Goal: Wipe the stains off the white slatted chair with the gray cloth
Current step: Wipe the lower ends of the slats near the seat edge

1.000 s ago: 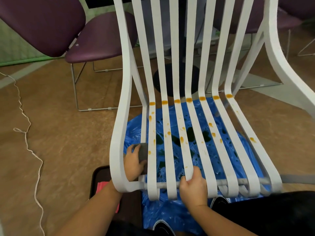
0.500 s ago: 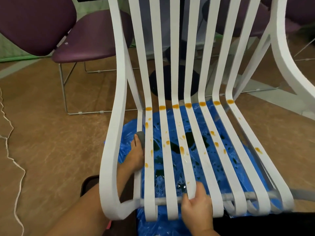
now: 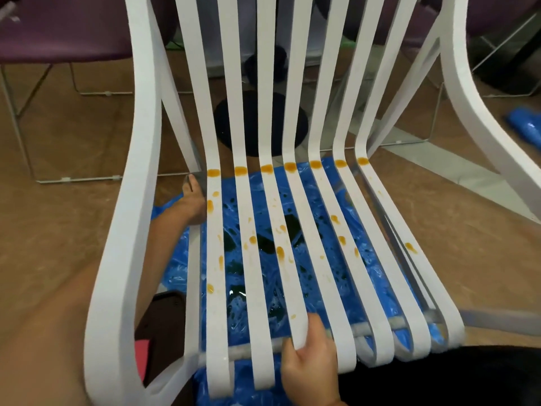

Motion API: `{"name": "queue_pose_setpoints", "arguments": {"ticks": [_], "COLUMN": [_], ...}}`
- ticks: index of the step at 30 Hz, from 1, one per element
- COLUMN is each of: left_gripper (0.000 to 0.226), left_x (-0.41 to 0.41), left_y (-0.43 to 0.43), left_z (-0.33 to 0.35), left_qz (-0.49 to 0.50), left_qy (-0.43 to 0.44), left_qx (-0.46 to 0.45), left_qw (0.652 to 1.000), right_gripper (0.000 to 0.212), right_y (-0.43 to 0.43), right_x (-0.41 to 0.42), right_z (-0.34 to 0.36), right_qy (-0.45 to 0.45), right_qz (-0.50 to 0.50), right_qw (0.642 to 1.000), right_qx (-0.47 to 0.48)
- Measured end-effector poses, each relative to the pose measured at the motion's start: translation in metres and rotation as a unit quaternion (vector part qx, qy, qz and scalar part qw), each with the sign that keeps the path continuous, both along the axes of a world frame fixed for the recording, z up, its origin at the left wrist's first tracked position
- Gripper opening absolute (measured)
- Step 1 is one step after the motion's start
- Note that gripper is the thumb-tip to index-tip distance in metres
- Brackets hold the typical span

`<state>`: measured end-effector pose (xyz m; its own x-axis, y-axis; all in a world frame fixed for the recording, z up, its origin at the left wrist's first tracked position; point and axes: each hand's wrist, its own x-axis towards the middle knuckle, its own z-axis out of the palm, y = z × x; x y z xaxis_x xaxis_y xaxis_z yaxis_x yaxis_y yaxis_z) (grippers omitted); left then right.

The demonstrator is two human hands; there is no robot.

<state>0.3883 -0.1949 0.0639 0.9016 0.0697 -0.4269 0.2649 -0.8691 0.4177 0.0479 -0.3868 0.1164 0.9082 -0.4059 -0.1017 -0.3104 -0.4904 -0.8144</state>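
1 white slatted chair [image 3: 218,259] fills the head view, and 2 bare hands work on it. Between its 2 broad side rails run 7 full slats that curve from backrest into seat, plus 1 narrower strip at the left edge.

A row of 7 orange stains [image 3: 291,167] sits at the bend, 1 blob per slat. Smaller orange drips and specks are scattered down the seat slats, thickest on the left and middle ones; 1 lone drip lies on the rightmost slat. The slats are otherwise clean white. Under the seat a crumpled blue plastic sheet [image 3: 322,276] covers the brown floor, with dark wet patches showing through the gaps. 2 purple chairs [image 3: 58,27] stand behind.

The left hand [image 3: 191,205] reaches forward through the gap between the left rail and the first slat, forearm stretched out, fingers pointing toward the bend. Only a sliver of the gray cloth [image 3: 196,177] shows at the fingertips, just left of the leftmost stain; the fingers seem closed on it, though the slat hides most of the grip.

The right hand [image 3: 310,361] is at the seat's front edge, fingers clamped around the curled end of the 4th slat, thumb on top.
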Motion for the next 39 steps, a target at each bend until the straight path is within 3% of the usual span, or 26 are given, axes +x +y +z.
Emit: {"name": "queue_pose_setpoints", "arguments": {"ticks": [5, 8, 10, 13, 18, 22, 24, 26, 29, 31, 32, 33, 34, 35, 37, 39], "left_gripper": [0.062, 0.069, 0.066, 0.089, 0.108, 0.127, 0.118, 0.093, 0.080, 0.050, 0.035, 0.024, 0.024, 0.039, 0.072, 0.067], "left_x": [-0.009, -0.025, -0.043, -0.078, -0.139, -0.185, -0.209, -0.233, -0.243, -0.246, -0.247, -0.250, -0.254, -0.258, -0.256, -0.252], "left_y": [-0.002, -0.001, -0.001, 0.004, 0.011, 0.023, 0.027, 0.030, 0.058, 0.083, 0.095, 0.095, 0.092, 0.088, 0.080, 0.074], "left_z": [-0.006, -0.002, 0.001, 0.003, 0.010, 0.002, -0.001, 0.002, -0.006, -0.027, -0.037, -0.033, -0.023, -0.011, -0.008, -0.008], "left_qz": [0.008, -0.007, -0.002, -0.017, -0.032, -0.066, -0.088, -0.063, -0.050, 0.005, -0.014, 0.016, 0.054, 0.007, -0.036, -0.023], "left_qy": [-0.030, -0.007, -0.018, -0.024, 0.020, 0.058, 0.047, 0.047, 0.095, 0.180, 0.166, 0.226, 0.242, 0.224, 0.206, 0.195], "left_qx": [-0.051, 0.004, -0.019, -0.019, -0.089, -0.081, -0.084, -0.103, -0.145, -0.195, -0.223, -0.261, -0.253, -0.206, -0.204, -0.213], "left_qw": [0.998, 1.000, 1.000, 0.999, 0.995, 0.993, 0.991, 0.992, 0.984, 0.964, 0.960, 0.938, 0.935, 0.952, 0.956, 0.957], "right_gripper": [0.015, 0.020, 0.017, 0.022, 0.015, 0.012, 0.011, 0.011, 0.010, 0.011, 0.011, 0.010, 0.010, 0.010, 0.010, 0.010], "right_y": [0.000, 0.000, 0.000, 0.000, 0.001, 0.001, 0.001, 0.002, 0.002, 0.002, 0.002, 0.002, 0.003, 0.003, 0.002, 0.002], "right_x": [0.001, 0.001, 0.001, 0.002, 0.001, 0.002, 0.003, 0.003, 0.003, 0.003, 0.003, 0.003, 0.003, 0.003, 0.004, 0.004], "right_z": [0.005, 0.007, 0.008, 0.011, 0.016, 0.023, 0.022, 0.023, 0.024, 0.026, 0.026, 0.026, 0.026, 0.026, 0.024, 0.023], "right_qy": [0.022, 0.037, 0.047, 0.054, 0.079, 0.091, 0.094, 0.091, 0.089, 0.088, 0.090, 0.090, 0.088, 0.086, 0.086, 0.088], "right_qz": [0.009, 0.011, 0.012, 0.009, 0.010, 0.013, 0.010, 0.010, 0.005, 0.006, 0.006, 0.006, 0.006, 0.006, 0.004, 0.005], "right_qw": [1.000, 0.999, 0.999, 0.998, 0.996, 0.995, 0.995, 0.995, 0.996, 0.996, 0.995, 0.995, 0.995, 0.996, 0.996, 0.995], "right_qx": [0.018, 0.022, 0.015, 0.022, 0.030, 0.033, 0.029, 0.026, 0.030, 0.033, 0.036, 0.038, 0.037, 0.037, 0.036, 0.034]}}
